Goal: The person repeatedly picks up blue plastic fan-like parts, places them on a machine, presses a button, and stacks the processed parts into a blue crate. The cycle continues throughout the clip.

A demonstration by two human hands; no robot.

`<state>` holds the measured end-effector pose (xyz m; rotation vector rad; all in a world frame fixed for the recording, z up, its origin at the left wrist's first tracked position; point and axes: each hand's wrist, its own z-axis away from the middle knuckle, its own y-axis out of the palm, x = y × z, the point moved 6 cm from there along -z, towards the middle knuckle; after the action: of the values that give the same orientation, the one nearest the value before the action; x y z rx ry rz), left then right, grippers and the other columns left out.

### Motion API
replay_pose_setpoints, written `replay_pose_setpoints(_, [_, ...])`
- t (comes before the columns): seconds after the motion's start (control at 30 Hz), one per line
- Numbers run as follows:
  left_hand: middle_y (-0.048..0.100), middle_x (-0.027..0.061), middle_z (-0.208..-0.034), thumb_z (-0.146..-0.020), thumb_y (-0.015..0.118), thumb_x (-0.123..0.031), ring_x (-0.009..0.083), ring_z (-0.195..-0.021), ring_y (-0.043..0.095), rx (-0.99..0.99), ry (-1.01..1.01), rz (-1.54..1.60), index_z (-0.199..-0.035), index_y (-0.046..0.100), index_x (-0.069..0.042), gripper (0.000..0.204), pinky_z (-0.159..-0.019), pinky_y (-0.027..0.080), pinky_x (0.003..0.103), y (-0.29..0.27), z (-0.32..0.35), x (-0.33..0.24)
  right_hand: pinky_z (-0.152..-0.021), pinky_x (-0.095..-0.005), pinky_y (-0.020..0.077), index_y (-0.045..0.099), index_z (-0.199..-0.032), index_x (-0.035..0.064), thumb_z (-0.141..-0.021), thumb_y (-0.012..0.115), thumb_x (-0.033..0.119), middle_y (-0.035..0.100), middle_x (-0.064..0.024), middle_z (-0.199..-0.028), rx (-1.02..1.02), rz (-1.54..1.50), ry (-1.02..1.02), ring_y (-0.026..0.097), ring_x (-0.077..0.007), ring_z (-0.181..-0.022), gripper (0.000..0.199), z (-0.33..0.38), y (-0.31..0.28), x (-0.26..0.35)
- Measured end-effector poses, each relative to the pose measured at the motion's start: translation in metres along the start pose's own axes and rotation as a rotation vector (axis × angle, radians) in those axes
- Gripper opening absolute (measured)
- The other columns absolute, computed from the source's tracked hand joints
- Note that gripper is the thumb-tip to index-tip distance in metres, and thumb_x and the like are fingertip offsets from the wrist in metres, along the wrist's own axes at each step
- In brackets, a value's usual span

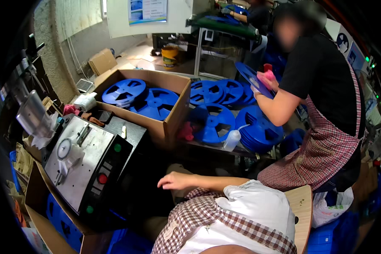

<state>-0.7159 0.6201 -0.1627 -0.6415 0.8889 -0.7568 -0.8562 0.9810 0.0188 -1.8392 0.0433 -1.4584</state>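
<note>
My right hand (175,180) reaches leftward above my knee, its arm coming from a white sleeve. The fingers are loosely extended, a little apart, and nothing shows in them. Left of it stands a machine with a slanted metal plate (78,163), a round disc (64,149) on the plate and a dark control panel (108,173) with green and red buttons. My hand is apart from this machine. At the lower edge a strip of bare skin (230,249) shows, maybe my left arm; my left hand is out of view.
Blue reels (154,101) fill an open cardboard box (167,127). More reels (258,127) and a white squeeze bottle (232,140) are on the bench. A co-worker (321,84) holds a reel and a pink cloth. Another box (38,186) holds reels at lower left.
</note>
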Motion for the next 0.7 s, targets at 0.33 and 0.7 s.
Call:
replay_pose_setpoints(0.33, [0.067,0.0247,-0.095,-0.095,0.045,-0.042,0.0437,-0.089,0.062,0.061,-0.105,-0.237,-0.093,0.065,-0.006,0.042,-0.077,0.049,0.047,-0.093,0.054,-0.021,-0.077,-0.036,0.0534,0.068,-0.107,0.0076,-0.084,0.064,0.02,0.069,-0.0148,-0.09,-0.549,0.13,0.314,0.068,-0.0272,-0.085,0.026,0.095,-0.129,-0.073])
replay_pose_setpoints(0.7, [0.071,0.0134,-0.097,-0.097,0.058,-0.026,0.0175,-0.087,0.064,0.221,0.108,0.301,-0.11,0.065,-0.004,0.027,-0.082,0.05,0.032,-0.025,0.001,-0.125,-0.101,-0.0541,0.0348,0.012,-0.154,0.0197,-0.075,0.079,0.038,0.049,-0.0258,-0.134,-0.25,0.674,1.32,0.046,-0.0407,-0.124,0.104,0.136,-0.195,-0.251])
